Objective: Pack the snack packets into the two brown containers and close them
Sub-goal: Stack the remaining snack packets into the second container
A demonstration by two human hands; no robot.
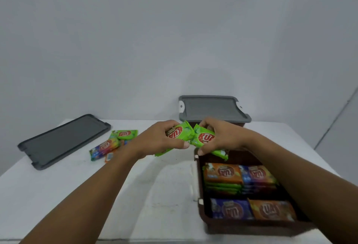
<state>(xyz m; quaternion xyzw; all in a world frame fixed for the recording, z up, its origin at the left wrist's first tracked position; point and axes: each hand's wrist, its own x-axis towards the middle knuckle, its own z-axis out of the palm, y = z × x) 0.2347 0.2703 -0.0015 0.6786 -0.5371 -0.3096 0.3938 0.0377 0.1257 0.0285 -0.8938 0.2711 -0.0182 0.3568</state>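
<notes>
My left hand [160,139] grips green snack packets [179,133] above the table. Right beside it, my right hand [222,137] grips more green packets [205,139] over the far end of the open brown container [200,189]. That container holds orange [222,173] and blue packets [230,208] in stacks. A second brown container sits behind, closed under a grey lid [212,109]. Loose packets, one green [126,134] and one multicoloured [103,147], lie on the table to the left.
A loose dark grey lid [62,141] lies flat at the table's left. The white table [145,195] meets a plain grey wall at the back. Its front edge runs along the bottom of the view.
</notes>
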